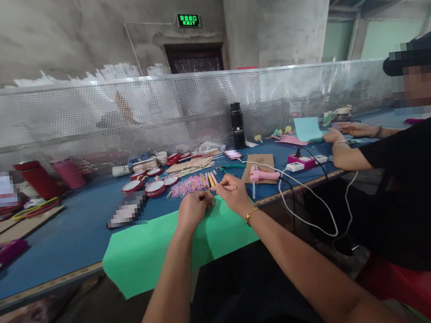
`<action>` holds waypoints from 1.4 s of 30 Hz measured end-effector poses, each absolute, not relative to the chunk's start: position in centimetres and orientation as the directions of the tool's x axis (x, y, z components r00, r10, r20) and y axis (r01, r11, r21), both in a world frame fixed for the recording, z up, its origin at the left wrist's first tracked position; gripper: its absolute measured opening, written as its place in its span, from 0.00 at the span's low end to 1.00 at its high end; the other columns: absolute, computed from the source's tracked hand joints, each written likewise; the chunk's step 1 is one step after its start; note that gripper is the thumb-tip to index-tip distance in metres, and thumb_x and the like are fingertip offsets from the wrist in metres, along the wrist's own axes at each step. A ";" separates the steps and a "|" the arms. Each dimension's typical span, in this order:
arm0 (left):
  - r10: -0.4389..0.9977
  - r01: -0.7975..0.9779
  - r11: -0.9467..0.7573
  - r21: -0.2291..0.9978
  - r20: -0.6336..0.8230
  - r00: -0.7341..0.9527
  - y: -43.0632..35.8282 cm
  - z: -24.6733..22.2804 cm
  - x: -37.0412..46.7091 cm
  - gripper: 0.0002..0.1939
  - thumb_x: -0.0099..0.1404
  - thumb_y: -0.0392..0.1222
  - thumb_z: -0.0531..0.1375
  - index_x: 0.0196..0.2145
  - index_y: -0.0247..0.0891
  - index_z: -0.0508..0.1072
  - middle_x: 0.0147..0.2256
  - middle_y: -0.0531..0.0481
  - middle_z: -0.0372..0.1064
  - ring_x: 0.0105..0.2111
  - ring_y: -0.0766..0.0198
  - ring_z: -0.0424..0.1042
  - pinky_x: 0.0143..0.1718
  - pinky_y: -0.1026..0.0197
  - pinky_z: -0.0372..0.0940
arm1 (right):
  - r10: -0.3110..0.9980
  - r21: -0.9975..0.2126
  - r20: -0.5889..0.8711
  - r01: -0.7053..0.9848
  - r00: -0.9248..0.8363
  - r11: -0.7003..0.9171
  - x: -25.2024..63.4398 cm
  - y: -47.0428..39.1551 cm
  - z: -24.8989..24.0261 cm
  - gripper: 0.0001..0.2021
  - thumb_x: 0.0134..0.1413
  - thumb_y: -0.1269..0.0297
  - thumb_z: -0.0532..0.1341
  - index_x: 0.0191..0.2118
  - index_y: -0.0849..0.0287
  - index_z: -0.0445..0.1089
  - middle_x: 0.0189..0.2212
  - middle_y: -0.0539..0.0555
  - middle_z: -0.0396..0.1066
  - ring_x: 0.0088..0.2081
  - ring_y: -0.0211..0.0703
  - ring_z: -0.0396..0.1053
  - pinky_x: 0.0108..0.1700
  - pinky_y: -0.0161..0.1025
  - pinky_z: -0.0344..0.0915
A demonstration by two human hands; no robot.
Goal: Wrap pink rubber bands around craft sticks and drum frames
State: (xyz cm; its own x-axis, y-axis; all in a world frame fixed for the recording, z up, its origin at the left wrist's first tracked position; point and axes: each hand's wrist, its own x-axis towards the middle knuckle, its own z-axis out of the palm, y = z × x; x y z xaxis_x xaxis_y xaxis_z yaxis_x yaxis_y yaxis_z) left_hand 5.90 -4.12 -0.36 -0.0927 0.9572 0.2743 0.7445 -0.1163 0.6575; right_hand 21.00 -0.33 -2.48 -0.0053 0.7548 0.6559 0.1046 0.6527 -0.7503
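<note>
A green sheet (143, 249) lies over the table's front edge and hangs toward me. Above it my left hand (196, 208) has its fingers pinched on a thin wooden stick (204, 179). Close on its right, my right hand (234, 192) is closed, its fingertips pressed together near the stick; what they hold is too small to name. Just beyond my hands are several pink and yellow sticks (212, 178) and a pile of pink and purple paper shreds (187, 186). Small red-rimmed drums (154, 188) stand to the left of the shreds.
On the blue table (79, 215) are a phone (127, 210), wooden sticks (191, 166), a black bottle (237, 126), a pink glue gun (263, 174) on cardboard and a power strip (306, 162). White cables hang at the right. A person (417, 162) works there with light blue paper (307, 129).
</note>
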 end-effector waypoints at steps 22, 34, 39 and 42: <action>0.968 -0.078 -0.246 0.966 0.241 -0.070 -6.6 0.0 3.8 0.20 0.51 0.55 0.72 0.32 0.38 0.73 0.30 0.53 0.70 0.26 0.72 0.65 0.26 0.70 0.60 | 0.763 -0.764 0.642 -0.149 -0.075 0.628 20.1 -0.7 -3.2 0.11 0.61 0.53 0.61 0.38 0.55 0.72 0.30 0.51 0.75 0.30 0.42 0.76 0.35 0.39 0.73; 0.975 0.175 -0.159 0.972 0.182 -0.125 -4.6 0.1 4.4 0.24 0.43 0.59 0.72 0.26 0.35 0.75 0.19 0.55 0.64 0.20 0.71 0.60 0.21 0.66 0.53 | 0.699 -0.704 0.687 0.056 -0.200 0.708 20.0 -0.9 -3.0 0.14 0.50 0.67 0.67 0.44 0.52 0.68 0.30 0.46 0.75 0.34 0.42 0.75 0.42 0.39 0.70; 0.975 0.267 -0.168 0.949 0.199 -0.094 -4.1 0.2 4.6 0.25 0.44 0.62 0.70 0.25 0.35 0.74 0.20 0.54 0.66 0.19 0.70 0.61 0.21 0.65 0.54 | 0.696 -0.699 0.687 0.072 -0.208 0.711 19.8 0.0 -3.5 0.12 0.51 0.66 0.65 0.43 0.52 0.68 0.25 0.43 0.71 0.31 0.39 0.74 0.37 0.34 0.68; 0.977 0.343 -0.156 0.926 0.197 -0.087 -3.6 -0.1 4.7 0.23 0.45 0.60 0.69 0.23 0.36 0.73 0.19 0.54 0.66 0.18 0.71 0.59 0.21 0.65 0.53 | 0.699 -0.698 0.685 0.089 -0.203 0.710 19.9 0.2 -3.5 0.12 0.50 0.67 0.64 0.42 0.53 0.68 0.23 0.42 0.66 0.29 0.38 0.72 0.34 0.33 0.66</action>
